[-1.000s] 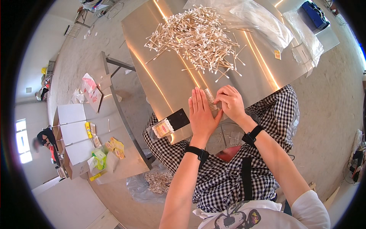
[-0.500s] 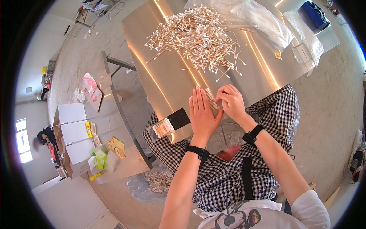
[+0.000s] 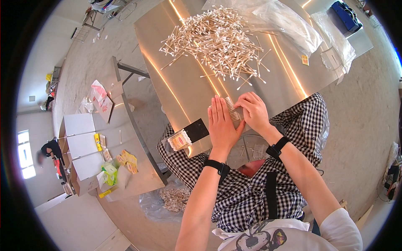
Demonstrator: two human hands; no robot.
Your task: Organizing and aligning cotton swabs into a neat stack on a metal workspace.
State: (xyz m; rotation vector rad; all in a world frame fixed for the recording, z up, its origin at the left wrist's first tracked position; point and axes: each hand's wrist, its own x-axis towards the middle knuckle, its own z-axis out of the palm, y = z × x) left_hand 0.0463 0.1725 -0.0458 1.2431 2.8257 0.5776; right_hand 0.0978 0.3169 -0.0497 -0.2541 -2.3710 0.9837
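My left hand (image 3: 220,121) lies flat, fingers stretched out and together, along the left side of a neat row of cotton swabs (image 3: 233,109) on the metal table. At the row's right side, the curled fingertips of my right hand (image 3: 253,109) touch the swab ends. Whatever may be between those fingers is hidden. Left of my left hand, a small clear pack of cotton swabs (image 3: 180,140) sits at the near edge beside a flat black plate (image 3: 197,130). Beyond both hands spreads a big loose heap of cotton swabs (image 3: 217,39).
Clear plastic bags (image 3: 289,25) lie at the far right of the metal table (image 3: 167,88), near a blue case (image 3: 346,17). A side table at left carries an open carton (image 3: 81,142) and yellow and green packets (image 3: 109,173). Below it rests a bag of swabs (image 3: 173,198).
My right fingertips have shifted slightly to the left and away from me along the swab row. The left hand stays in place.
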